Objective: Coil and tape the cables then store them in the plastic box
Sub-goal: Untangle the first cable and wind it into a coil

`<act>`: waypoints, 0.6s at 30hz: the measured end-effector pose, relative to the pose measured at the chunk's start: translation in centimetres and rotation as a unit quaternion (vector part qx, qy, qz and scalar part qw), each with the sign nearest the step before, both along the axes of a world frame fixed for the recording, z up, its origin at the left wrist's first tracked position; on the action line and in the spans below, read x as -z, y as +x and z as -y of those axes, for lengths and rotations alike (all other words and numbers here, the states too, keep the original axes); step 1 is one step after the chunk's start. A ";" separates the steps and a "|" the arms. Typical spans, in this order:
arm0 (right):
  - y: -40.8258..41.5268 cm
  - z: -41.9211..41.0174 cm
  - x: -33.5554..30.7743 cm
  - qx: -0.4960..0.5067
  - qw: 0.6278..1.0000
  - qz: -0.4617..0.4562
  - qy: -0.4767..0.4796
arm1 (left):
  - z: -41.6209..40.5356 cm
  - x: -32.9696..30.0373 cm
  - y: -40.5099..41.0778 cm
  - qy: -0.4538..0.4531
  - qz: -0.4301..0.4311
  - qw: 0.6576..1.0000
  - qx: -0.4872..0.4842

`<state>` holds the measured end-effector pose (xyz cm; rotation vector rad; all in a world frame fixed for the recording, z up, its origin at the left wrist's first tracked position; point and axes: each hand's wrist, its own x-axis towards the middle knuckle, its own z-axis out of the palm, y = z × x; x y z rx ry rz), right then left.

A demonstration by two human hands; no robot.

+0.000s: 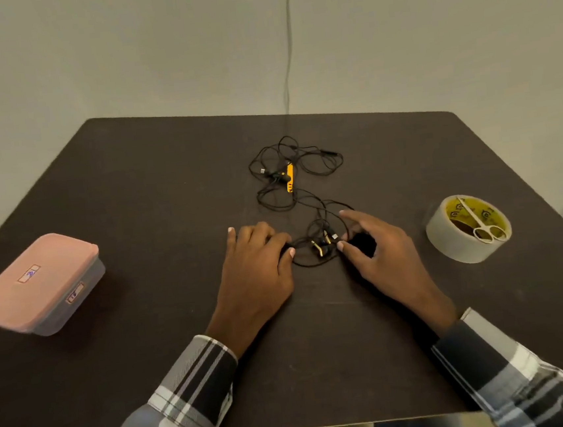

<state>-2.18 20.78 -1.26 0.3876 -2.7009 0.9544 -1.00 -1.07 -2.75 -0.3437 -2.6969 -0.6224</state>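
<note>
bench (pixel 132 179): dark top, carries everything here; pale wall behind with a thin cord running down to the far edge.
plastic box (pixel 39 285): pink lid on, closed, far left of bench, well apart from the cables. Nothing stored that I can see.
tape roll (pixel 461 240): pale wide roll lying flat, right side of bench, near the right hand but not touched.
scissors (pixel 480 225): small white pair resting across the roll's core, handles toward the near side.
left hand (pixel 257 260): palm down on bench, fingers curled forward, thumb and fingertips at the left end of the near cable bunch; looks like a pinch on a strand, contact partly hidden.
right hand (pixel 376 245): fingers spread and bent, index stretched out over the strands, thumb tip against the right side of the near bunch; a dark shape under the palm, cannot tell what, or whether it is held.
cables (pixel 290 178): thin black strands, loose and tangled, middle of bench. Far bunch untouched; near bunch between the two hands.
yellow inline piece (pixel 289 177): on the far bunch, lying flat.
gold earbud tips (pixel 321 245): in the near bunch, just between the hands.
progress: very early, my read. No coil formed, no tape cut or applied, box not opened.
left to do: untangle, coil each cable, tape, open box, store.
</note>
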 end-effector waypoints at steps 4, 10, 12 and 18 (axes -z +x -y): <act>-0.1 -0.3 0.0 0.016 0.999 -0.017 -0.029 | 0.2 0.0 -0.1 0.021 -0.026 0.999 -0.010; -0.2 -1.1 -0.5 0.075 0.952 0.003 -0.297 | 0.9 -1.1 0.1 0.193 -0.027 0.978 -0.080; -0.3 -1.3 -0.6 0.088 0.929 0.011 -0.359 | 1.2 -1.3 0.0 0.255 -0.027 0.962 -0.093; 0.1 -1.4 -0.6 0.070 0.931 -0.010 -0.358 | 1.2 -1.7 0.3 0.279 -0.021 0.954 -0.108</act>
